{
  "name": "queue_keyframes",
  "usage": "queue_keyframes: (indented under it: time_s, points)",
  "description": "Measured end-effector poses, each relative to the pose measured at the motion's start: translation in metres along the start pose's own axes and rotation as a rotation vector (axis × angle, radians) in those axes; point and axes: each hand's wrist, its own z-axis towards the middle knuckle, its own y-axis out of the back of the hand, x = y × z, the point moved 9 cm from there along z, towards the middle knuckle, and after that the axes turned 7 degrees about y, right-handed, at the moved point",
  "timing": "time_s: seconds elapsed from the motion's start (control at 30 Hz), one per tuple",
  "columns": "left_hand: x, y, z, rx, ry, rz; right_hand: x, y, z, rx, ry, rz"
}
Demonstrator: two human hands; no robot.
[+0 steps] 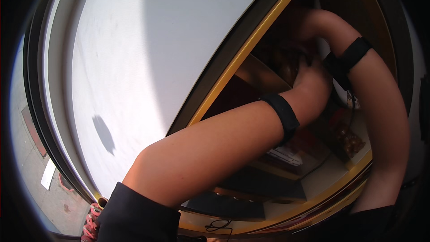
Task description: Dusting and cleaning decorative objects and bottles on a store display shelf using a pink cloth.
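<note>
Both my forearms, each with a black strap, reach into a dark cabinet edged with a yellow frame [247, 55]. My left hand [310, 72] is bent at the wrist beside a shiny brownish bundle [288, 70], perhaps in clear plastic. Its fingers fade into shadow, so a grip on the bundle cannot be made out. Higher up, my right hand [302, 28] points left into the darkness, its fingers hidden. Under the right wrist hangs a small black device [337, 70] with a thin cable.
A large white panel [117, 57] stands at the left. Lower in the cabinet lie a clear bag of brown pieces [351, 143] and a dark flat board [265, 183]. A looped black cord [218, 225] and red rolled items [90, 225] are near the bottom. Paving [58, 205] shows outside.
</note>
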Motion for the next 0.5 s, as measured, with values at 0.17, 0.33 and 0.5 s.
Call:
queue_keyframes:
  time_s: [0.17, 0.33, 0.5]
  points:
    - [0.004, 0.0, 0.002, 0.134, 0.005, 0.006, 0.048, 0.031, -0.01, 0.129, -0.146, -0.083]
    - [0.006, 0.0, 0.003, 0.012, 0.041, -0.019, 0.026, 0.01, -0.01, 0.218, -0.152, -0.086]
    - [0.004, 0.007, -0.003, -0.104, 0.02, 0.011, 0.034, 0.008, -0.023, 0.147, 0.033, -0.064]
